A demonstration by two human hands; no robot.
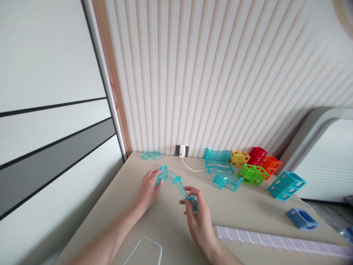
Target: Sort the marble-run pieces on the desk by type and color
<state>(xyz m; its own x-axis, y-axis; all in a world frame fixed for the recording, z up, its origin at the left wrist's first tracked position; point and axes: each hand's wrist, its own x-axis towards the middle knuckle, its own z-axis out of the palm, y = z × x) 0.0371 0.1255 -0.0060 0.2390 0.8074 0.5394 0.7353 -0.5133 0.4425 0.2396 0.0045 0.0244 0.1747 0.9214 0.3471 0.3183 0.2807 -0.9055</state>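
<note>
Several clear teal track pieces joined into a curved track (172, 177) stretch between my two hands over the table. My left hand (149, 188) is closed around the left end of this track. The other end is gripped between the thumb and fingers of my right hand (196, 213), lower and nearer to me. A small joint shows at the bend between the hands. My fingers hide parts of both ends.
Loose teal track pieces (226, 181) lie at the back right beside yellow, red, orange, green (253, 174) and teal frame blocks. A blue block (302, 219) and a purple segmented strip (264, 238) sit at right. A white charger (182, 151) with its cable is at the wall.
</note>
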